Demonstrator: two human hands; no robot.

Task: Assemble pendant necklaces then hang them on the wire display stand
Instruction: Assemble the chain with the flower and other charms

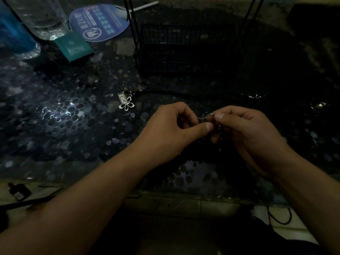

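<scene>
Above the dark pebble-patterned table, my left hand (176, 124) and my right hand (244, 129) meet at the fingertips. Both pinch a small silver clasp piece (205, 116) on a thin dark cord (219, 133) that hangs down between them. A silver flower pendant (127, 104) with a small rectangular charm lies on the table to the left of my hands. Its black cord (193, 95) runs right to a silver clasp (254, 96). The black wire display stand (185, 48) with a basket base rises behind, beyond the cord.
Clear plastic bottles (42, 17) and a blue one stand at the back left, beside a teal box (74, 46) and a round purple fan (100, 22). The table's front edge runs below my forearms; cables lie on the tiled floor.
</scene>
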